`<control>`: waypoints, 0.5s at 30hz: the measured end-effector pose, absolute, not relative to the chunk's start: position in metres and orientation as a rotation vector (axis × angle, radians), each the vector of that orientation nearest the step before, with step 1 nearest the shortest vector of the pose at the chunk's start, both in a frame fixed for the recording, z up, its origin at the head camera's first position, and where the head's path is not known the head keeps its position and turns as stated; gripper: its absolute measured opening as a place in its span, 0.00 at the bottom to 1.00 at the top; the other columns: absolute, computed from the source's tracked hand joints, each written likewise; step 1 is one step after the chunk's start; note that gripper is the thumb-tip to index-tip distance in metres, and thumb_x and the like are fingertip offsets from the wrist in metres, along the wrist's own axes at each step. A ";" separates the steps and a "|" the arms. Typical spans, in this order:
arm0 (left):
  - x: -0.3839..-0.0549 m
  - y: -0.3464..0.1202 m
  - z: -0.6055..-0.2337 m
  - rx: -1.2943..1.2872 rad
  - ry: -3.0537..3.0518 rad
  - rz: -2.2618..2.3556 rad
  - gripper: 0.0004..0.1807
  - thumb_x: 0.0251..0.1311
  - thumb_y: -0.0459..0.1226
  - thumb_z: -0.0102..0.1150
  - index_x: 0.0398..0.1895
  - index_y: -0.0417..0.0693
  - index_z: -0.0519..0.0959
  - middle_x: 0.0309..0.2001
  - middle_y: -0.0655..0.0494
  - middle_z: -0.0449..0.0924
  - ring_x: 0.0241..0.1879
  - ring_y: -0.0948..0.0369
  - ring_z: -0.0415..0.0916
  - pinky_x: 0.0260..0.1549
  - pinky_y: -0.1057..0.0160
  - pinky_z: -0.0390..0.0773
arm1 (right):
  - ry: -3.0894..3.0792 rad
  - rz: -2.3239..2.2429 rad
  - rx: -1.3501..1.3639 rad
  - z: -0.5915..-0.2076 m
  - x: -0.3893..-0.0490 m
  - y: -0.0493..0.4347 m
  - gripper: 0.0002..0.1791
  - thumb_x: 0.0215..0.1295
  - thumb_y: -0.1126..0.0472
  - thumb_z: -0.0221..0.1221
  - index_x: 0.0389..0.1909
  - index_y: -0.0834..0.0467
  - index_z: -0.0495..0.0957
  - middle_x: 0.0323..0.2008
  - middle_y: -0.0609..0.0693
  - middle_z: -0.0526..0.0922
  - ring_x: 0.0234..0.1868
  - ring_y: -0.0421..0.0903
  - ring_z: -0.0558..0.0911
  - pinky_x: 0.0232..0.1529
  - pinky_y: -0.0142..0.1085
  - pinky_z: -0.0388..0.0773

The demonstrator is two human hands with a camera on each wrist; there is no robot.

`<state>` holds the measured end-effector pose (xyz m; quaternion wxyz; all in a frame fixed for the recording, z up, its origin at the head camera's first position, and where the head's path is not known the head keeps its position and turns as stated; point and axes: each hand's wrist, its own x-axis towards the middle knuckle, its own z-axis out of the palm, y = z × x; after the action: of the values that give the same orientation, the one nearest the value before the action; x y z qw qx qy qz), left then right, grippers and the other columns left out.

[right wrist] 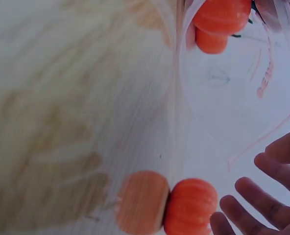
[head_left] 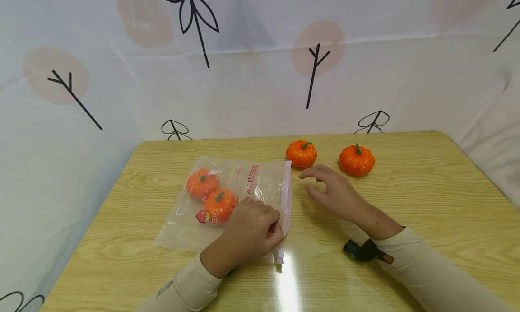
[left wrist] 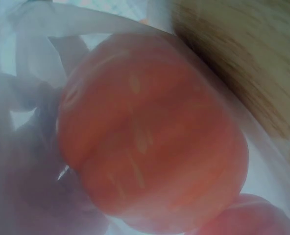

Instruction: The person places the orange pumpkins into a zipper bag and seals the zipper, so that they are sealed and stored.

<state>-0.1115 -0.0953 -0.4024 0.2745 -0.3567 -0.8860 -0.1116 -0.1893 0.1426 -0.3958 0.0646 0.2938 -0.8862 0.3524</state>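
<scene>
Left hand [head_left: 253,226] curled, and the film of a clear plastic bag [head_left: 268,179] is pinched near its mouth between thumb and fingers! Across from it, the right hand [head_left: 333,192] is held with fingers spread and softly bent, nothing gripped, just beyond the bag's pink strip [head_left: 286,194].

Inside the bag, two orange pumpkins are seen through the film: a rear pumpkin [head_left: 202,184] and, tucked right against it, a front pumpkin [head_left: 221,208], both topped with green stems. A patch of orange is glimpsed under the left thumb too; what it belongs to cannot be told.

And outside, two more! A near-strip pumpkin [head_left: 301,154] is set just past the bag's far corner, right by the right hand's fingertips; whether it is touched cannot be made out. Farther right, an outer pumpkin [head_left: 357,160] is stood upright, well apart from the bag, on the wood-grained table [head_left: 426,190]. From the right wrist, the bag's mouth is seen gaping, pumpkins lodged deeper within.
</scene>
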 end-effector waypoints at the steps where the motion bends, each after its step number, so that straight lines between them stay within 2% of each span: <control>1: -0.112 -0.095 -0.403 -0.960 -2.380 -0.302 0.15 0.45 0.40 0.62 0.12 0.57 0.65 0.13 0.67 0.63 0.17 0.67 0.56 0.25 0.68 0.55 | -2.675 1.050 0.872 -0.395 -0.190 0.144 0.15 0.64 0.68 0.61 0.52 0.60 0.81 0.52 0.55 0.82 0.55 0.56 0.80 0.54 0.53 0.78; 9: -0.113 -0.095 -0.404 -0.955 -2.385 -0.312 0.16 0.45 0.39 0.61 0.12 0.57 0.64 0.13 0.67 0.61 0.17 0.67 0.56 0.25 0.68 0.55 | -2.659 0.922 0.775 -0.389 -0.196 0.154 0.16 0.62 0.67 0.63 0.52 0.61 0.81 0.56 0.61 0.78 0.59 0.61 0.76 0.57 0.59 0.75; 15: -0.112 -0.095 -0.404 -0.950 -2.397 -0.318 0.16 0.45 0.39 0.61 0.11 0.57 0.64 0.13 0.68 0.60 0.17 0.68 0.56 0.25 0.68 0.54 | -2.687 0.794 0.703 -0.384 -0.202 0.166 0.20 0.62 0.65 0.63 0.56 0.63 0.79 0.61 0.65 0.74 0.61 0.66 0.74 0.58 0.63 0.71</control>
<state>-0.1124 -0.0953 -0.4039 0.2686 -0.3523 -0.8887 -0.1178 -0.2019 0.1658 -0.3844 0.1264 0.2413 -0.9228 0.2726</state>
